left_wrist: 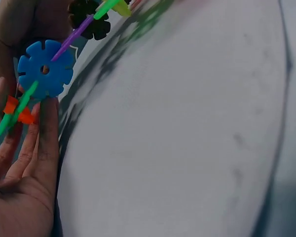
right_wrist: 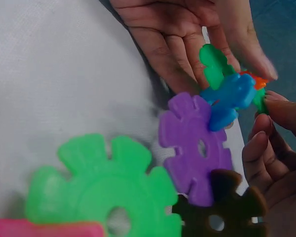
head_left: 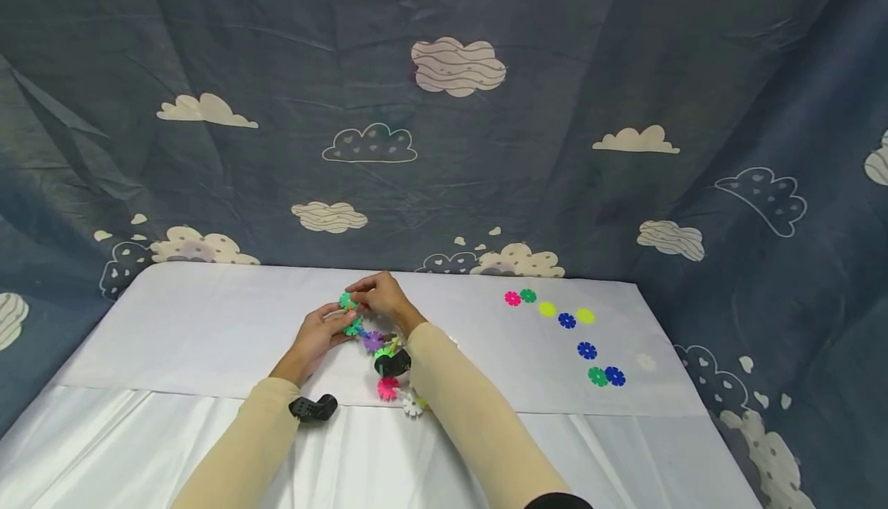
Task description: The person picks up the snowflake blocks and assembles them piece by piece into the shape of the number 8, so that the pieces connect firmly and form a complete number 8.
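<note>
A chain of interlocking plastic snowflake discs runs between both hands and down toward the right forearm. My left hand (head_left: pixel 315 341) holds its far end, thumb and fingers around a green disc (right_wrist: pixel 217 64) and an orange disc (left_wrist: pixel 25 116). With thumb and fingertips, my right hand (head_left: pixel 386 298) pinches the green end disc (head_left: pixel 347 301) beside the orange one. Below follow a blue disc (left_wrist: pixel 45 69), a purple disc (right_wrist: pixel 195 148), a dark brown disc (right_wrist: pixel 227 207) and a light green disc (right_wrist: pixel 106 185). Fingers partly hide the orange disc.
A pink disc (head_left: pixel 388 389) and a white disc (head_left: pixel 412 405) lie at the chain's near end. Several loose discs, among them a blue disc (head_left: pixel 586 350) and a yellow disc (head_left: pixel 586 315), are spread on the white table (head_left: pixel 229 324) at right. A cloud-patterned curtain (head_left: pixel 375 69) hangs behind.
</note>
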Motion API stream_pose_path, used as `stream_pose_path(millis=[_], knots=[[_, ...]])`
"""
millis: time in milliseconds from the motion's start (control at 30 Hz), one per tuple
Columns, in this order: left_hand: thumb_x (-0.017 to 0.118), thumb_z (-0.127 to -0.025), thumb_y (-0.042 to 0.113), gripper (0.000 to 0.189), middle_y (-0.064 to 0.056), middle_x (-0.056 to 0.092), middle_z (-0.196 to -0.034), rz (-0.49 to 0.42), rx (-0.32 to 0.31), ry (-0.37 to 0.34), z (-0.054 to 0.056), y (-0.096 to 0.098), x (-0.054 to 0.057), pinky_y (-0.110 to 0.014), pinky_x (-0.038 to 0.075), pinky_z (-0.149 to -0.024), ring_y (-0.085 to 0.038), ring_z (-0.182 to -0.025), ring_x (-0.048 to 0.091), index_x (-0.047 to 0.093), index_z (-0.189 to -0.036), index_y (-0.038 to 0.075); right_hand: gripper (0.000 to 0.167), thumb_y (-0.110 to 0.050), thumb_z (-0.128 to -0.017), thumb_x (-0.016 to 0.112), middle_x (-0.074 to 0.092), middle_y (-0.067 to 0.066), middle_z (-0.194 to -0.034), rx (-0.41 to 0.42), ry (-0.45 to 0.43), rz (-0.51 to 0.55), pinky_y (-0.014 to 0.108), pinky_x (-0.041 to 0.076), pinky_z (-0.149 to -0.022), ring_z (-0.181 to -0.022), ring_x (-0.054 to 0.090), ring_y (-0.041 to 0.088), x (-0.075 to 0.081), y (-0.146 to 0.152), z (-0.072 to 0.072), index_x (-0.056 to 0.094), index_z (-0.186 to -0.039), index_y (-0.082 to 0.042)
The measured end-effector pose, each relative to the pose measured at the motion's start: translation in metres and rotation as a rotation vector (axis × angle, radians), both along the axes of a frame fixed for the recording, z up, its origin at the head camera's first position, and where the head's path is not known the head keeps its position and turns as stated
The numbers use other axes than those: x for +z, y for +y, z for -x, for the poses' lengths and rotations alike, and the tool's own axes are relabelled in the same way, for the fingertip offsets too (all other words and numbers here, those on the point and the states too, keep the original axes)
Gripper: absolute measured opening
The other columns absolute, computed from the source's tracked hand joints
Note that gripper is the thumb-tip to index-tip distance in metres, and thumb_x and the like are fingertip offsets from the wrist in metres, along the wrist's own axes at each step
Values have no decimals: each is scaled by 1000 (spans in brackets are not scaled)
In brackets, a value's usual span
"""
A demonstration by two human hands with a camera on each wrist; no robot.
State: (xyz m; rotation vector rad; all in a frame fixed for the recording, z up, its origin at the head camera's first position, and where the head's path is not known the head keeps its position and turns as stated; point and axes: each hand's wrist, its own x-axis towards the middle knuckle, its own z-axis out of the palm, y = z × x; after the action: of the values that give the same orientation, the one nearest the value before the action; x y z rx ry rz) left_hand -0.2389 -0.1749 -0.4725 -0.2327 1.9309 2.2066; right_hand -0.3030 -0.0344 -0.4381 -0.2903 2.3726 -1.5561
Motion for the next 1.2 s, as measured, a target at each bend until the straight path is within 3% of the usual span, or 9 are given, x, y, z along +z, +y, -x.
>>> stream_pose_path(millis=[167, 267, 367, 533, 667, 867, 1033, 1200], knots=[[46, -103, 27, 46, -14, 58, -122, 3, 21, -80, 2, 4, -2, -25, 53, -82, -7, -92, 61, 40, -136, -5, 15, -13, -91, 67, 62, 3, -70, -13, -43, -30, 20, 37, -47, -54, 46, 10, -3, 7, -3, 75, -101, -5], [41, -105, 25, 41, -11, 61, -113, -4, 33, -97, 1, 7, -3, -25, 53, -78, -7, -89, 60, 43, -132, -6, 22, -18, -93, 66, 67, 2, -84, 5, -55, -19, 24, 44, -51, -61, 51, 13, -2, 15, -7, 73, -110, -7], [41, -105, 20, 35, 0, 65, -98, -9, 40, -103, -1, 9, -4, -22, 52, -72, -5, -84, 61, 45, -128, -6, 28, -20, -93, 66, 68, 4, -100, 26, -30, -4, 31, 51, -60, -73, 59, 22, 3, 30, -10, 69, -117, -6], [41, -105, 18, 35, 2, 67, -97, -5, 41, -98, -4, 6, 1, -20, 52, -74, -3, -84, 62, 43, -131, -6, 30, -19, -93, 66, 65, 10, -106, 56, 28, -16, 44, 54, -74, -88, 62, 37, 16, 74, -13, 67, -117, -1], [41, -105, 19, 39, 2, 65, -101, 13, 28, -73, -5, 0, 6, -18, 52, -76, -1, -86, 61, 40, -135, -6, 28, -14, -91, 68, 66, 10, -103, 44, 110, -36, 42, 54, -75, -87, 62, 36, 22, 127, -17, 67, -114, 2], [41, -105, 18, 33, 8, 66, -93, -8, 16, -75, -3, -4, 11, -18, 51, -75, 0, -84, 61, 42, -130, -4, 23, -8, -89, 69, 67, 10, -98, -109, 223, -214, 29, 51, -71, -81, 60, 22, 14, 227, -31, 69, -110, 1], [40, -105, 17, 32, 9, 65, -90, -14, 8, -69, -2, -3, 12, -17, 51, -75, 0, -83, 61, 42, -129, -3, 26, -8, -88, 69, 64, 16, -101, -265, 199, -369, 34, 52, -73, -87, 58, 28, 7, 305, -57, 67, -112, 3], [41, -105, 18, 31, 9, 66, -90, -18, -16, -78, -2, 0, 11, -18, 52, -75, 0, -83, 62, 43, -128, -3, 29, -13, -91, 67, 62, 16, -108, -413, 73, -482, 44, 49, -90, -100, 55, 30, -5, 361, -84, 65, -117, -1]])
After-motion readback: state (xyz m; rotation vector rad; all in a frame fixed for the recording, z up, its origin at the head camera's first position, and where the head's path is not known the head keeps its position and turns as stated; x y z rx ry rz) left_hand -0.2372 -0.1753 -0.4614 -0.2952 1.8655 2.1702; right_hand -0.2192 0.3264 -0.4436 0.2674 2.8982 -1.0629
